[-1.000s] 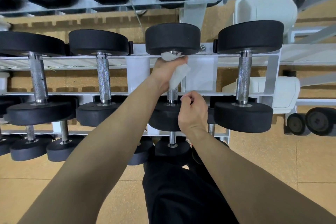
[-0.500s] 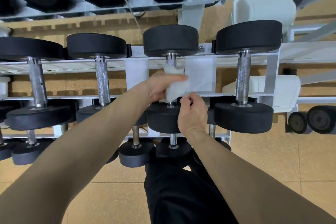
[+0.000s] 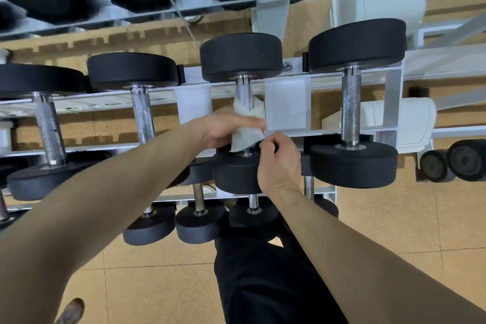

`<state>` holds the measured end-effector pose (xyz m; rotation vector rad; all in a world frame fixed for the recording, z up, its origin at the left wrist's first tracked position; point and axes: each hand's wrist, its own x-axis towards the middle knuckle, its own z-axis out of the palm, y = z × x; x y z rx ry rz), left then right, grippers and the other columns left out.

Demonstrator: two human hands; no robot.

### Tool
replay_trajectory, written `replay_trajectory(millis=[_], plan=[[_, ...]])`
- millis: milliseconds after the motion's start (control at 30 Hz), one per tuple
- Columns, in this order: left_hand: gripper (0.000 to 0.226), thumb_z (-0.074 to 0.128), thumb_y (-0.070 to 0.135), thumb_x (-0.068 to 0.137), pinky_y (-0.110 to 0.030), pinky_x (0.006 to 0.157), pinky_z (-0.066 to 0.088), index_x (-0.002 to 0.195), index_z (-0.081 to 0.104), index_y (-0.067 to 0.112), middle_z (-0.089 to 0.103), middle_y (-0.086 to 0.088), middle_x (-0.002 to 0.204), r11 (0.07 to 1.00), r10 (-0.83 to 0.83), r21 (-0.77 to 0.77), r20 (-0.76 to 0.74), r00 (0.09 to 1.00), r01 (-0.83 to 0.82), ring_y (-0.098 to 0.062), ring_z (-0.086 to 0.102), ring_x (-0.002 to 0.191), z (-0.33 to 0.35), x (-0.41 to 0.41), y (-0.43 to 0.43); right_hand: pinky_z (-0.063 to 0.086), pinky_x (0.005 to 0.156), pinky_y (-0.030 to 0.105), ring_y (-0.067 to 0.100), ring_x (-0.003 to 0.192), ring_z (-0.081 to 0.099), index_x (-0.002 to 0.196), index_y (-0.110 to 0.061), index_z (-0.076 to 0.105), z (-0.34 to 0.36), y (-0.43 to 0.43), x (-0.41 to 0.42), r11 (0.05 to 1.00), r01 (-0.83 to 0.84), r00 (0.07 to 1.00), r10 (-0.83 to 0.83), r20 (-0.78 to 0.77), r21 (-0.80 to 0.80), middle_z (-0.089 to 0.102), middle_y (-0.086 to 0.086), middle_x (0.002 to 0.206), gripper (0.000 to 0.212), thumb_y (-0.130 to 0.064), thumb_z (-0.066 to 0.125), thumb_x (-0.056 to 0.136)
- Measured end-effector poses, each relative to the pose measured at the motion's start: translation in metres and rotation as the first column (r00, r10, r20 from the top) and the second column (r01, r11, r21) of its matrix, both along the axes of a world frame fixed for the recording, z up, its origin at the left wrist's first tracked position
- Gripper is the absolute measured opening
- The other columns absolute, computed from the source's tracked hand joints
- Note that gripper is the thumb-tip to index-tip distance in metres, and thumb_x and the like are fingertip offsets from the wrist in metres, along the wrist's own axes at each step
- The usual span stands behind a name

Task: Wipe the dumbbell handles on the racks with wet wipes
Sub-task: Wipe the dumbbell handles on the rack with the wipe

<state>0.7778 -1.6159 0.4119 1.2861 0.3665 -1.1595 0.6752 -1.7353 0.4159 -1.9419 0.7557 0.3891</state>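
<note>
On the white metal rack [image 3: 286, 102], the knurled steel dumbbell handle [image 3: 243, 92] runs away from the person; left hand [image 3: 223, 129] clasps a white wet wipe [image 3: 247, 126] round it, right hand [image 3: 280, 163] pinches its near corner.

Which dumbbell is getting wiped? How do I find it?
On the middle shelf of the white rack, four dumbbells sit in a row. Pick the third dumbbell from the left. Only its handle has a white wipe round it, held by the left hand.

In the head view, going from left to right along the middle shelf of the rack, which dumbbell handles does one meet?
far-left handle → second handle → third handle, wrapped in the wet wipe → far-right handle
</note>
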Motion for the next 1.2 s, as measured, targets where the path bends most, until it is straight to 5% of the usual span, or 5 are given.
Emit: replay_trajectory(millis=[200,567,967,1067,1200], plan=[[0.004,0.068,0.016,0.095,-0.023,0.065,0.056,0.094,0.067,0.012,0.072,0.002,0.077,0.871,0.491,0.014,-0.005,0.871,-0.491,-0.012,0.069,0.071,0.000,0.015,-0.021,0.048,0.095,0.051,0.019,0.088,0.057,0.080,-0.017,0.058,-0.003,0.000,0.000,1.000,0.010,1.000,-0.010,-0.009,-0.006,0.061,-0.005,0.086,0.029,-0.032,0.035,0.089],[0.009,0.081,0.030,0.083,-0.032,0.084,0.042,0.086,0.073,0.026,0.074,0.010,0.089,0.880,-0.455,0.168,0.027,0.890,0.444,-0.012,0.064,0.092,0.002,0.003,0.008,0.050,0.088,0.050,0.022,0.083,0.057,0.077,-0.018,0.058,0.004,0.002,0.001,0.999,0.031,0.999,-0.031,0.029,-0.025,0.062,-0.001,0.080,0.035,-0.041,0.033,0.086],[0.026,0.045,-0.011,0.091,-0.052,0.097,0.052,0.095,0.064,0.007,0.074,-0.015,0.096,0.933,0.347,0.094,0.020,0.938,-0.347,-0.033,0.069,0.096,0.019,-0.019,0.011,0.044,0.075,0.031,0.017,0.086,0.058,0.088,-0.015,0.062,0.002,-0.001,0.000,0.994,0.100,0.993,-0.101,0.053,0.033,0.066,0.001,0.088,0.020,-0.022,0.043,0.091],[0.019,0.049,-0.001,0.085,-0.038,0.083,0.050,0.091,0.063,0.011,0.069,-0.007,0.083,0.952,-0.030,0.305,0.177,0.984,-0.026,-0.029,0.063,0.088,0.016,-0.024,0.024,0.039,0.079,0.031,0.017,0.092,0.056,0.099,-0.019,0.060,0.000,-0.002,-0.001,0.994,0.101,0.993,-0.103,0.064,0.037,0.063,-0.002,0.097,0.015,-0.019,0.046,0.096],[0.017,0.043,0.007,0.101,-0.031,0.077,0.036,0.114,0.052,0.001,0.056,-0.017,0.114,0.524,-0.813,0.658,0.195,0.549,0.541,-0.028,0.051,0.102,0.030,-0.026,0.042,0.044,0.096,0.037,0.021,0.105,0.055,0.124,-0.018,0.058,-0.001,-0.001,-0.005,0.998,0.064,0.993,-0.063,0.101,-0.003,0.059,0.001,0.111,0.036,-0.027,0.042,0.094]])
